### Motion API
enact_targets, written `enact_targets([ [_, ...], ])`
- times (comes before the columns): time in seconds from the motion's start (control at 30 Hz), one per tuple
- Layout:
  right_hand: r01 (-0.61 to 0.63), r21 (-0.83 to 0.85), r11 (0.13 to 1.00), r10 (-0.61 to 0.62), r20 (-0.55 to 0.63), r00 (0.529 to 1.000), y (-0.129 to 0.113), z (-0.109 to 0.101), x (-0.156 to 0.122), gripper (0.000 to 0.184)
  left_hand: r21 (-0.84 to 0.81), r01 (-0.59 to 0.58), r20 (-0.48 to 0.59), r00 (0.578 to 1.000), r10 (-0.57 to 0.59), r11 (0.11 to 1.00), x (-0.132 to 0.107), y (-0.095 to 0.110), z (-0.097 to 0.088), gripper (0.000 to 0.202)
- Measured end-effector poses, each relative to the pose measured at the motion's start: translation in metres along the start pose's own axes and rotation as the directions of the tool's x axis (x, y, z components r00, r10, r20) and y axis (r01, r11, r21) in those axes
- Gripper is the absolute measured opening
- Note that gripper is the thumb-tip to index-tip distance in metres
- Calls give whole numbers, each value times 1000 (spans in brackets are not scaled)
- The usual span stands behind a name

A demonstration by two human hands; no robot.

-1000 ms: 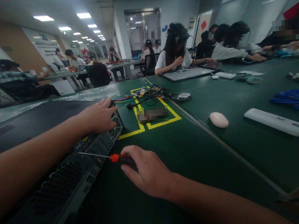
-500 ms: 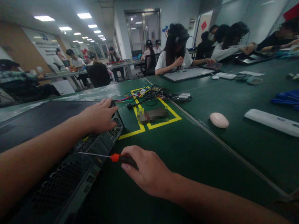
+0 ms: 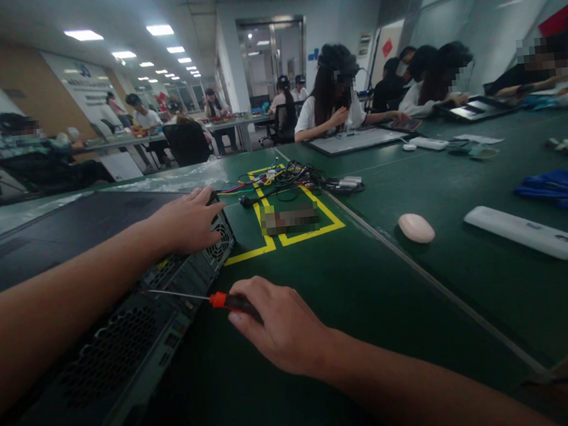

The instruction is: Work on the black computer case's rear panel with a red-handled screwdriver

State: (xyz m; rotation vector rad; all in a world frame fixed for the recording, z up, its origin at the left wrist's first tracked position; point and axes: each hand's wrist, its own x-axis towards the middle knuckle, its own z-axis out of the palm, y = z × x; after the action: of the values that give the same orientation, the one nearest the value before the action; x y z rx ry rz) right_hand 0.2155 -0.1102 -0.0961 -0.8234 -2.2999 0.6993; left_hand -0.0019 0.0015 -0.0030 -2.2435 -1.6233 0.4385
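A black computer case (image 3: 98, 214) lies on its side at the left, its vented back panel (image 3: 110, 357) facing me and to the right. Fingers spread, my left hand (image 3: 189, 221) rests on the top near the far back corner, by a round fan grille (image 3: 218, 243). My right hand (image 3: 282, 324) is wrapped round the dark handle of a screwdriver (image 3: 217, 300) with an orange collar. Its thin shaft points left to the back panel, where the tip meets or nearly meets the case under my left forearm. I cannot tell what the tip touches.
On the green table (image 3: 376, 338), a bundle of cables (image 3: 301, 178) lies beyond yellow tape (image 3: 311, 235) that surrounds a blurred-out object (image 3: 292, 219). Rightward are a pinkish mouse (image 3: 416, 228), a white power strip (image 3: 524, 232) and a blue cable bundle (image 3: 563, 191). People sit working farther back.
My hands and the screwdriver stay almost where they were; the right thumb has shifted very slightly left. In the background, a co-worker at the right has moved a little.
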Motion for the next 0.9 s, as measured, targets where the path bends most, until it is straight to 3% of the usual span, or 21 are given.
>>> enact_targets([
  [0.2,-6,-27,1000,6,-10,1000,1,0,1,26,26,-19,-63,998,20,999,-4,2,-2,75],
  [0.4,-17,3,1000,17,-28,999,0,3,1,28,72,-58,-163,984,69,996,-10,12,-21,66],
  [0.6,-36,31,999,37,-31,999,0,8,0,33,102,-223,-160,958,237,970,-12,21,-45,50],
  [0.77,-49,44,998,50,-25,998,1,7,2,29,82,-440,-159,880,447,894,-25,39,-63,32],
  [0.9,-69,34,997,69,-21,997,5,12,1,24,-14,-583,-202,797,569,812,-50,71,-80,19],
])
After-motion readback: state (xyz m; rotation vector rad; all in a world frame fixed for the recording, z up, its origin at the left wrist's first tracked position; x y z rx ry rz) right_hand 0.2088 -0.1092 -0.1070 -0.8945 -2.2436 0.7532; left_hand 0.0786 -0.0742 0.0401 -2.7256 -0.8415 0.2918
